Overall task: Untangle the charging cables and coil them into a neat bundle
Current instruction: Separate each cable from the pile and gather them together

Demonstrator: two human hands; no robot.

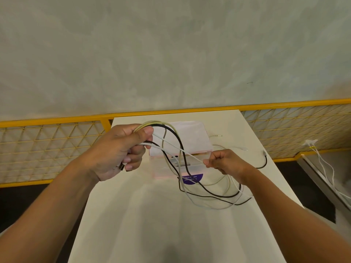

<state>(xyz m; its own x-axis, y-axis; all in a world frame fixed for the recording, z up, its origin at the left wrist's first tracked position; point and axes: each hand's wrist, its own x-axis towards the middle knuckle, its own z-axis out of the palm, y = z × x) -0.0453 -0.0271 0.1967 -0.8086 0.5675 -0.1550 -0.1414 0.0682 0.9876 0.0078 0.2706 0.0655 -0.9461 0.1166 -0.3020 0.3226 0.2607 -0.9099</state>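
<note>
White-topped table (171,234), yellow railing (57,122) behind | gripped gathered cables (165,126) in left hand (117,150), left of white box (187,137) | pinched one white strand (178,148) in right hand (226,162), before box | judged cables light, limp, slippery (snag-prone); best taken near plugs (245,149)

The charging cables (182,149) are a loose tangle of white, cream and black strands, with several loops gathered in the left hand (117,150), fingers curled round them and a plug end poking out below the fist. From that grip the loops arch up and droop rightward, crossing each other. One white strand (167,142) runs taut to the right hand (224,162), which pinches it, and below that pinch the slack sprawls in overlapping curves.
</note>
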